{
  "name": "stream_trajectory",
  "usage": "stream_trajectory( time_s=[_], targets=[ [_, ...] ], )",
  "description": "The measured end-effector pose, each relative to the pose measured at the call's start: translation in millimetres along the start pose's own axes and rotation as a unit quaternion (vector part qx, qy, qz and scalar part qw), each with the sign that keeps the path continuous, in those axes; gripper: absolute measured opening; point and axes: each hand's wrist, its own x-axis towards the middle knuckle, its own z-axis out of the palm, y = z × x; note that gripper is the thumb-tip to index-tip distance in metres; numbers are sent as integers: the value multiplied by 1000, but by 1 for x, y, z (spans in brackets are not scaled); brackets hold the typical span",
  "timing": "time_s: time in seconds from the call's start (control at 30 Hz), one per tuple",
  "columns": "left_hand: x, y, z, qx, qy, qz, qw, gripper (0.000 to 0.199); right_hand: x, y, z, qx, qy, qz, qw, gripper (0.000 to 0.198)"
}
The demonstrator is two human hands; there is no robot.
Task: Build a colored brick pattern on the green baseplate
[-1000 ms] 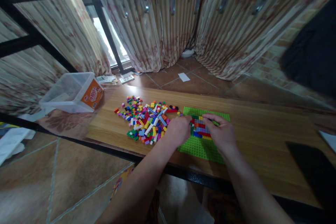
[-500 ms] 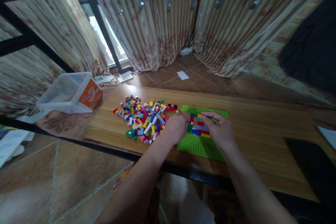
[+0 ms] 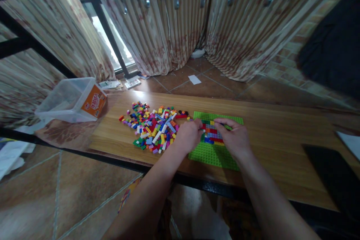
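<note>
A green studded baseplate (image 3: 215, 156) lies on the wooden table in front of me. Across its middle sits a block of coloured toy bricks (image 3: 211, 133), in red, blue, grey, green and yellow. My left hand (image 3: 189, 135) rests at the left edge of these bricks, its fingers curled and closed; whatever they hold is hidden. From the right, my right hand (image 3: 234, 135) reaches over the brick block with thumb and forefinger pinched together near its far side. Any piece between those fingertips is too small to make out.
Left of the baseplate spreads a pile of loose bricks (image 3: 153, 129) in many colours. A clear plastic bin (image 3: 66, 101) with an orange label stands at the table's left end. To the right lies a dark flat object (image 3: 323, 172), with white paper (image 3: 350, 144) beyond it.
The whole view has shifted slightly, so everything appears a little further left. Both hands stay at the brick block, with almost no visible movement.
</note>
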Motion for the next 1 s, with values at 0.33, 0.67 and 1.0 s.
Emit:
stream_trajectory(
  time_s=[0.33, 0.67, 1.0],
  targets=[
    [6, -7, -6, -82, 4, 13, 997, 22, 0, -2, -4, 2, 2, 11, 1000, 25],
    [13, -9, 5, -99, 23, -23, 995, 14, -2, -4, -3, -9, 1, 7, 1000, 24],
    [13, -9, 12, -155, 44, -46, 986, 10, -3, 2, -3, -57, -7, -38, 998, 22]
  ],
)
